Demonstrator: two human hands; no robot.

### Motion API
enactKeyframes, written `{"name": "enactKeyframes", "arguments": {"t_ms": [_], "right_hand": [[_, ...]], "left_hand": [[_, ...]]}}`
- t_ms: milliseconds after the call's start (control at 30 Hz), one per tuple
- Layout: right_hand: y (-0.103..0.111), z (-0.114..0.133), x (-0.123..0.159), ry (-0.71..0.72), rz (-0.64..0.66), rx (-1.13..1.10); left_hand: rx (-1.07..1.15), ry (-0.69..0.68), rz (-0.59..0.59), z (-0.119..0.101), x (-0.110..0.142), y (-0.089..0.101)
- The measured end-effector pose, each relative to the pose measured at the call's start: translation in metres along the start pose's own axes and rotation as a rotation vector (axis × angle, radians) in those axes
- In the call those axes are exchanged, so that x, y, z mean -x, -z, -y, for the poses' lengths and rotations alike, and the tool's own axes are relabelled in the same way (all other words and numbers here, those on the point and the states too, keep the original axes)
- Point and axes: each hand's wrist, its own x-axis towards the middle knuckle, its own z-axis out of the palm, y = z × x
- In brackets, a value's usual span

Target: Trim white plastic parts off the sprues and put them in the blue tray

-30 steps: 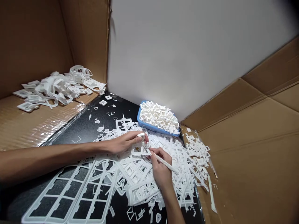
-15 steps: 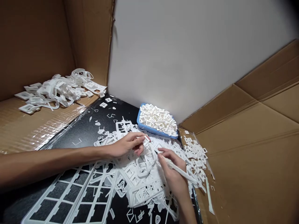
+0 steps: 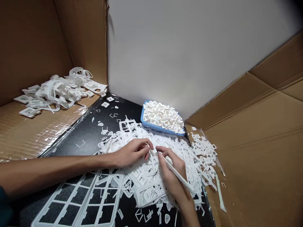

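My left hand (image 3: 136,152) is over the middle of the heap, its fingers pinched on a small white plastic piece (image 3: 153,151) that they mostly cover. Facing it, my right hand (image 3: 174,167) grips a long, thin, white pen-like tool (image 3: 178,176). Its dark tip points at the piece, close to my left fingertips; whether it touches cannot be made out. Under both hands lies a heap of white plastic frames and scraps (image 3: 151,192). A larger white grid frame (image 3: 79,206) lies flat below my left forearm.
Behind the heap, a blue tray (image 3: 163,128) is filled with small white square pieces. More white pieces (image 3: 204,154) lie on cardboard at the right. At the left, white frames and strips (image 3: 59,91) are piled on cardboard (image 3: 54,126). A pale wall (image 3: 189,56) rises at the back.
My hands have drawn closer together, with the tool's tip now nearer my left fingers. The whole view has shifted slightly.
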Motion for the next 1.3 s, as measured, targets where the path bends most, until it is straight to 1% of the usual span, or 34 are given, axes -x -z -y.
{"name": "enactKeyframes", "arguments": {"t_ms": [100,133,200,267,333,367,433,500,600,667,733,767,900,967,1067,1133,1233,1300], "right_hand": [[-0.004,-0.018,-0.003,-0.099,-0.104,-0.077],[-0.003,-0.024,-0.004,-0.119,-0.135,-0.098],[0.001,-0.032,-0.005,-0.142,-0.155,-0.135],[0.006,-0.037,-0.005,-0.155,-0.113,-0.166],[0.007,-0.037,-0.005,-0.175,-0.03,-0.178],[0.007,-0.037,-0.004,-0.186,0.006,-0.171],[0.003,-0.033,-0.004,-0.19,0.032,-0.118],[-0.002,-0.029,-0.005,-0.157,0.02,-0.003],[-0.007,-0.022,-0.006,-0.067,0.027,0.173],[-0.008,-0.019,-0.006,-0.02,0.035,0.223],[-0.008,-0.018,-0.006,0.005,0.009,0.234],[-0.008,-0.017,-0.005,0.01,-0.027,0.237],[-0.01,-0.015,-0.001,0.043,-0.235,0.237],[-0.013,-0.012,0.001,0.07,-0.279,0.191],[-0.02,-0.004,0.004,0.076,-0.231,0.066],[-0.025,0.0,0.007,0.072,-0.213,0.02],[-0.033,0.001,0.01,0.112,-0.23,0.067],[-0.036,0.0,0.011,0.181,-0.214,0.137]], "left_hand": [[-0.074,-0.007,-0.095,0.001,0.002,-0.001],[-0.124,-0.019,-0.111,0.002,0.003,-0.001],[-0.226,-0.057,-0.12,0.004,0.003,-0.003],[-0.303,-0.1,-0.12,0.006,0.004,-0.004],[-0.353,-0.14,-0.117,0.007,0.005,-0.006],[-0.37,-0.152,-0.116,0.007,0.005,-0.006],[-0.395,-0.164,-0.113,0.007,0.005,-0.006],[-0.413,-0.165,-0.108,0.006,0.005,-0.006],[-0.422,-0.164,-0.106,0.006,0.005,-0.006],[-0.417,-0.167,-0.114,0.007,0.004,-0.007],[-0.404,-0.16,-0.119,0.008,0.004,-0.007],[-0.393,-0.154,-0.119,0.008,0.004,-0.007],[-0.345,-0.137,-0.119,0.013,0.006,-0.008],[-0.332,-0.135,-0.126,0.014,0.006,-0.008],[-0.296,-0.12,-0.136,0.012,0.007,-0.008],[-0.259,-0.102,-0.125,0.01,0.007,-0.008],[-0.223,-0.084,-0.123,0.007,0.006,-0.008],[-0.22,-0.104,-0.127,0.007,0.006,-0.008]]}}
